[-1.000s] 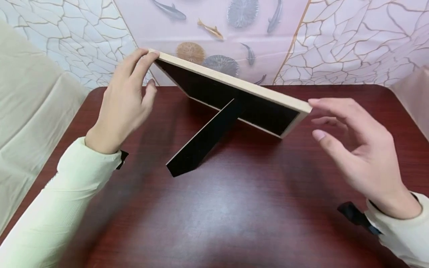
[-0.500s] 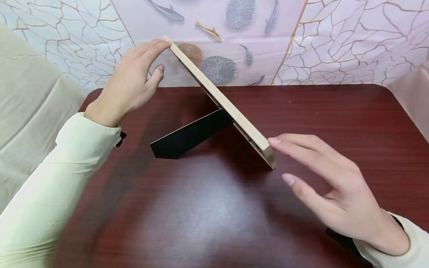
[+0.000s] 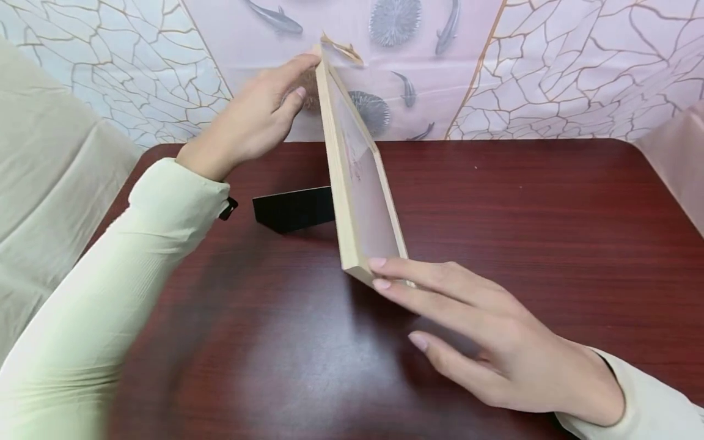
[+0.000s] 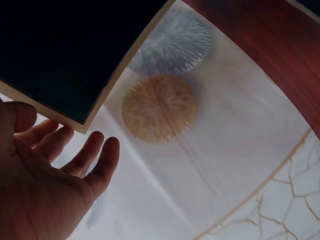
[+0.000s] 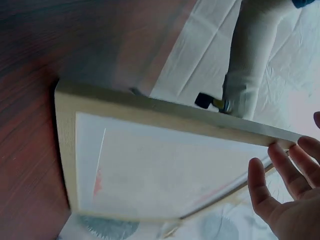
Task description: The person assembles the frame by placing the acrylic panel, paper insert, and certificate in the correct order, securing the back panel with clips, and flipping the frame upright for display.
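A picture frame (image 3: 334,162) with a pale wooden border stands on edge on the table, pointing away from me. Its black easel leg (image 3: 294,209) sticks out to the left, and its glazed front faces right. My left hand (image 3: 247,119) touches the far top corner with extended fingertips. The left wrist view shows the frame's black back (image 4: 65,50) and the fingers at its corner. At the near top corner, straight fingertips of my right hand (image 3: 489,336) touch the wood, thumb apart. Pale paper with faint pink marks (image 5: 150,160) shows behind the glazing.
Under the frame is a glossy dark red wooden table (image 3: 522,201) with rounded far corners. A printed cloth backdrop (image 3: 429,85) with fish and gold crack lines hangs behind it. Beige cloth (image 3: 49,153) drapes at the left side.
The frame has turned clockwise, so its front now shows instead of its black back. My left hand has moved up and right; my right hand has come nearer and leftward with the corner.
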### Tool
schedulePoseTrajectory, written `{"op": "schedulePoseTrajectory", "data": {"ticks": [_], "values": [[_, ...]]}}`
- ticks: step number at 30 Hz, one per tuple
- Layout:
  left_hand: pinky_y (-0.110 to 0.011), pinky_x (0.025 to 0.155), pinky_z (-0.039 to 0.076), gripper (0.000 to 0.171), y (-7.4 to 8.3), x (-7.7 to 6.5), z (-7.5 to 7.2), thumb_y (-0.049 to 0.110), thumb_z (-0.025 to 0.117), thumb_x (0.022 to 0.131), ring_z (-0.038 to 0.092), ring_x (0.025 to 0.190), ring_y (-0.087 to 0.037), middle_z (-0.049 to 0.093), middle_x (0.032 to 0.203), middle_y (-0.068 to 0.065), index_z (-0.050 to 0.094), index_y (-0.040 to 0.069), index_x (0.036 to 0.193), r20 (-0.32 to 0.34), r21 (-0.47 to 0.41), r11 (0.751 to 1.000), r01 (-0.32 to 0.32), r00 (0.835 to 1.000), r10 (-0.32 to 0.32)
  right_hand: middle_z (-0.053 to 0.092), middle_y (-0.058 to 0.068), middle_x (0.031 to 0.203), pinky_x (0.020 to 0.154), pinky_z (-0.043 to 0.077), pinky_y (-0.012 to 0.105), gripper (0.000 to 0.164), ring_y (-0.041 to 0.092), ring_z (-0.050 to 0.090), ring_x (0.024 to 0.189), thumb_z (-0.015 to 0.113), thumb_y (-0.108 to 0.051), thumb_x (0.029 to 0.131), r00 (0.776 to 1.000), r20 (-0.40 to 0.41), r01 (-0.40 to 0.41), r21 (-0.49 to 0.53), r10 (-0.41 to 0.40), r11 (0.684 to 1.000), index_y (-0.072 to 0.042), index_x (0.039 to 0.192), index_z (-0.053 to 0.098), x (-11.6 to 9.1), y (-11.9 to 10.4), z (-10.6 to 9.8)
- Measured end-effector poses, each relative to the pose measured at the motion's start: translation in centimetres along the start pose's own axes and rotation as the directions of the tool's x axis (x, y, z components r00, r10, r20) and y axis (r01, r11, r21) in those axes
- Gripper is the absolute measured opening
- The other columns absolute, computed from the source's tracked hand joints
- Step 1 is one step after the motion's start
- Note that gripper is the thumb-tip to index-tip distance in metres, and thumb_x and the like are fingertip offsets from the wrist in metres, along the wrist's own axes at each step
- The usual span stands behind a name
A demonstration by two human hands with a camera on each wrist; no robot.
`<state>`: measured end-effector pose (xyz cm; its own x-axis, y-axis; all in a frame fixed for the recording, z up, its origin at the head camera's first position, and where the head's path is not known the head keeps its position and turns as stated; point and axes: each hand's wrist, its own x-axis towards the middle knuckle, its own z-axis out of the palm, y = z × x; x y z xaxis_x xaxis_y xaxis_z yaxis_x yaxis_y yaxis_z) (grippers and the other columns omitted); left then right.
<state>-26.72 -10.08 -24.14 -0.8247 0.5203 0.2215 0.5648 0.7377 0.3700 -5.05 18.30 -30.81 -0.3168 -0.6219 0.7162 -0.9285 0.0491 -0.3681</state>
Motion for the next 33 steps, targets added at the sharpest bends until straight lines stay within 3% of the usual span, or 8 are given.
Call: {"op": "schedulePoseTrajectory", "data": {"ticks": [6,11,13,20,23,25,28,33], "values": [[-0.031,0.128,0.027,0.067,1.3,1.7,0.7,0.000,0.034,0.102,0.044,0.149,-0.019,0.048,0.162,-0.005,0.032,0.018,0.166,0.024,-0.003,0.999,-0.045,0.999,0.045,0.052,0.021,0.157,0.096,0.051,0.032,0.052,0.022,0.064,0.127,0.068,-0.001,0.094,0.996,0.090,0.027,-0.065,-0.021,0.998,0.007,0.145,0.057,1.5,0.0,1.0],[-0.031,0.124,0.033,0.070,2.4,2.7,1.2,-0.005,0.030,0.100,0.052,0.137,-0.020,0.054,0.156,-0.006,0.034,0.018,0.165,0.042,-0.024,0.993,-0.113,0.993,0.114,0.048,0.018,0.161,0.101,0.050,0.033,0.055,0.020,0.061,0.133,0.067,-0.004,0.096,0.988,0.154,0.028,-0.102,-0.012,0.994,0.002,0.149,0.053,2.4,-0.2,1.8],[-0.030,0.125,0.033,0.069,2.6,3.0,1.3,-0.006,0.031,0.100,0.050,0.142,-0.019,0.049,0.162,-0.003,0.036,0.017,0.164,0.044,-0.031,0.989,-0.146,0.988,0.147,0.047,0.017,0.161,0.103,0.049,0.034,0.053,0.021,0.059,0.136,0.065,-0.006,0.098,0.986,0.168,0.021,-0.113,-0.002,0.993,0.000,0.149,0.053,2.6,-0.3,2.0],[-0.034,0.123,0.036,0.065,2.0,2.5,1.5,-0.004,0.036,0.102,0.055,0.134,-0.024,0.052,0.158,-0.009,0.035,0.015,0.164,0.051,-0.047,0.980,-0.193,0.979,0.195,0.054,0.020,0.154,0.104,0.050,0.035,0.041,0.025,0.061,0.133,0.059,-0.011,0.103,0.991,0.132,0.031,-0.150,-0.011,0.988,0.000,0.142,0.060,2.8,0.5,1.4],[-0.039,0.126,0.032,0.058,1.2,0.6,1.0,0.005,0.040,0.108,0.051,0.140,-0.027,0.048,0.161,-0.011,0.032,0.013,0.165,0.050,-0.048,0.983,-0.176,0.983,0.179,0.059,0.022,0.148,0.112,0.048,0.034,0.035,0.030,0.061,0.132,0.060,-0.012,0.103,0.996,0.083,-0.008,-0.198,0.025,0.980,0.001,0.135,0.066,2.9,2.3,-0.2],[-0.043,0.127,0.030,0.056,0.6,-1.4,0.6,0.012,0.042,0.111,0.046,0.147,-0.030,0.044,0.165,-0.011,0.031,0.014,0.166,0.035,-0.028,0.988,-0.153,0.987,0.154,0.060,0.023,0.147,0.118,0.044,0.031,0.035,0.032,0.060,0.134,0.063,-0.011,0.100,0.993,0.062,-0.083,-0.243,0.101,0.966,0.002,0.132,0.068,2.9,4.2,-1.8],[-0.048,0.129,0.026,0.054,0.1,-5.5,0.0,0.022,0.044,0.112,0.037,0.154,-0.032,0.036,0.170,-0.004,0.034,0.019,0.165,-0.010,0.025,0.992,-0.122,0.992,0.122,0.060,0.020,0.149,0.123,0.039,0.035,0.037,0.035,0.058,0.138,0.067,-0.008,0.097,0.971,0.041,-0.210,-0.333,0.237,0.919,0.002,0.132,0.069,3.3,7.3,-4.8],[-0.056,0.124,0.029,0.051,0.9,-13.1,-0.1,0.022,0.050,0.110,0.042,0.148,-0.036,0.039,0.169,0.001,0.044,0.020,0.161,-0.124,0.045,0.995,-0.095,0.987,0.099,0.060,0.012,0.152,0.123,0.038,0.047,0.043,0.034,0.054,0.143,0.065,0.002,0.094,0.920,0.024,-0.344,-0.421,0.390,0.839,-0.004,0.137,0.068,6.0,11.1,-8.7]]}}
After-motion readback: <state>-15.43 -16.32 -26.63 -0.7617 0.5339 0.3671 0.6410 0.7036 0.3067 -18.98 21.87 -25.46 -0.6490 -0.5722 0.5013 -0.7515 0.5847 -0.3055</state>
